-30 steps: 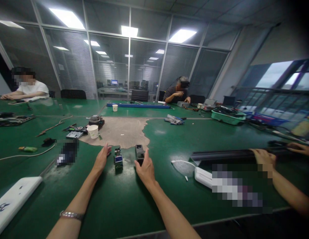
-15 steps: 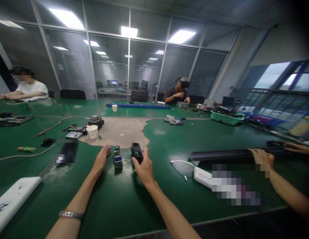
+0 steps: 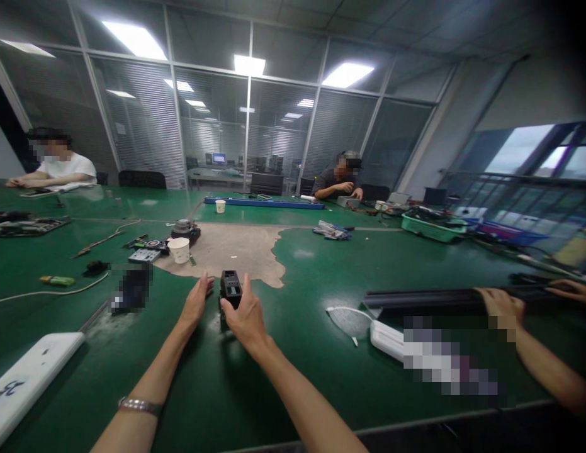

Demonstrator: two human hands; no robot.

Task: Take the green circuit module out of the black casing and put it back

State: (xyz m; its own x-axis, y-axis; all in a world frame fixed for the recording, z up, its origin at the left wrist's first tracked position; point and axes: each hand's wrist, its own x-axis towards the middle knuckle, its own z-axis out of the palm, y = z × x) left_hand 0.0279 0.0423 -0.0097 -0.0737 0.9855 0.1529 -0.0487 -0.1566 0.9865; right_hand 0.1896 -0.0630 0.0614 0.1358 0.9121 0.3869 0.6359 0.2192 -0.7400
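Observation:
My right hand grips a small black plastic housing with cut-outs on its top, thumb on the near side and fingers along the right side. The housing is upright above the green table. Whatever lies directly under it is mostly hidden, including the spot where a small circuit-board module stood. To the left, my left hand is open, with its fingers stretched forward close to the housing. I see no object in it.
A paper cup and electronic parts sit beyond my left hand. At right, another person's hand rests on a long black profile, near a white power strip. A white block lies at left.
My right hand has moved left with the black housing, over the place of the small circuit-board module, which is now covered. My left hand has stayed nearly still.

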